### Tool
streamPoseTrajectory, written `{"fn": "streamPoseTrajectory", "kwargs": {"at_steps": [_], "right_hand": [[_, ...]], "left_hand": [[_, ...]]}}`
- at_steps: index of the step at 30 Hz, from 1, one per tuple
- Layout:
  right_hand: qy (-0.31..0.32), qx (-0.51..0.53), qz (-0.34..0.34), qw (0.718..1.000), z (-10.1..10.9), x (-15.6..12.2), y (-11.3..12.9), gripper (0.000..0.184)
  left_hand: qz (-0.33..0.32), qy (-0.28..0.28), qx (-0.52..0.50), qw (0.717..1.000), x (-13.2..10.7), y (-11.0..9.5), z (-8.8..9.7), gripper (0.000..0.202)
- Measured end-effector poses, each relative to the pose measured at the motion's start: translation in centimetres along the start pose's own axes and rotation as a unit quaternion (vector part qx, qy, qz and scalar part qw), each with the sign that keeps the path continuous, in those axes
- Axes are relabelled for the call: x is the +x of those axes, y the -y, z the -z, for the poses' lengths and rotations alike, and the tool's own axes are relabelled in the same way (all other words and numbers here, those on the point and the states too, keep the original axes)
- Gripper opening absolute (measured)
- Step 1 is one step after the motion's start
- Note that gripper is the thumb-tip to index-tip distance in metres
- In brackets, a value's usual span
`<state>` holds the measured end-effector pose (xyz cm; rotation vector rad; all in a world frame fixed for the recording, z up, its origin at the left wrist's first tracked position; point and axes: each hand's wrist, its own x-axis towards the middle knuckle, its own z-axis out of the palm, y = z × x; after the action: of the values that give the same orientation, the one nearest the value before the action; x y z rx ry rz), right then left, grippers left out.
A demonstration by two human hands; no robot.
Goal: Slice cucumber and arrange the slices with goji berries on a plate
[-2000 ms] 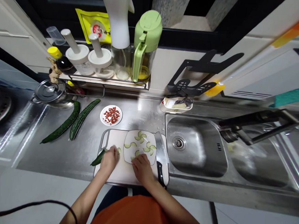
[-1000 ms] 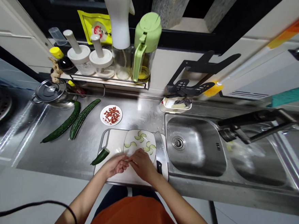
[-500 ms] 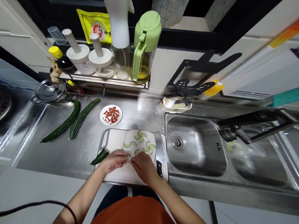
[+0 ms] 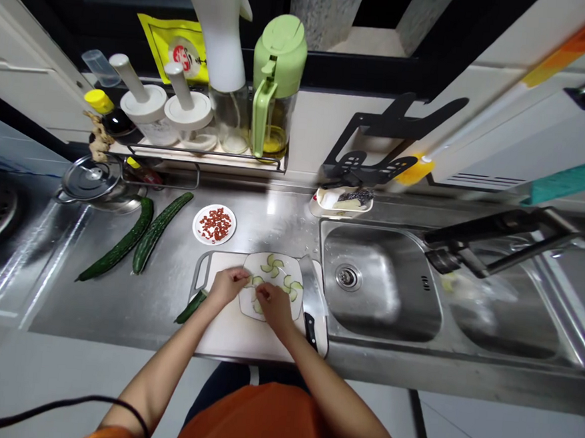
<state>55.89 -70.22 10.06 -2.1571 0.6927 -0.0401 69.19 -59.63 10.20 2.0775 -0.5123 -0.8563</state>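
Note:
A white plate point(image 4: 244, 302) lies on the white cutting board point(image 4: 224, 338), with thin cucumber slices point(image 4: 272, 265) set out on it in curved pinwheel shapes. Over the plate's left edge, my left hand point(image 4: 228, 286) is closed in a pinch, with a pale green slice at its fingertips. My right hand point(image 4: 275, 308) hangs over the plate's front part, thumb and fingers pressed together; whatever they hold is hidden. A cut piece of cucumber point(image 4: 191, 307) rests at the board's left edge, partly behind my left wrist. Right of the plate lies a knife point(image 4: 312, 287) with a black handle.
Two whole cucumbers point(image 4: 161, 232) and a small white dish point(image 4: 214, 225) of chopped red bits sit on the steel counter. A steel sink point(image 4: 383, 285) with a black faucet point(image 4: 471, 241) is to the right. Behind stands a rack point(image 4: 207, 154) of bottles and jars; a lidded pot point(image 4: 92, 177) is far left.
Both hands have moved forward, from the plate's front edge to over the plate. They were close together around a small slice; now they are slightly apart. The view has shifted a little.

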Motion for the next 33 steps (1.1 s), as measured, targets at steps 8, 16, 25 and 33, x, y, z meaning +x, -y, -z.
{"fn": "streamPoseTrajectory", "kwargs": {"at_steps": [8,16,25,33], "right_hand": [[-0.006,-0.047,-0.044,0.998,-1.1,1.2,-0.2,0.016],[0.003,-0.101,-0.052,0.994,-1.3,1.4,-0.1,0.015],[0.013,-0.163,-0.029,0.986,-1.1,1.6,0.7,0.018],[0.011,-0.198,-0.018,0.98,-1.3,1.5,1.2,0.018]], "left_hand": [[-0.094,0.032,0.169,0.981,1.0,-1.7,0.3,0.013],[-0.092,0.038,0.211,0.972,1.0,-2.1,0.1,0.014],[-0.133,0.014,0.232,0.963,1.5,-0.8,-0.5,0.021],[-0.137,-0.004,0.222,0.965,1.3,-0.4,-0.7,0.025]]}}
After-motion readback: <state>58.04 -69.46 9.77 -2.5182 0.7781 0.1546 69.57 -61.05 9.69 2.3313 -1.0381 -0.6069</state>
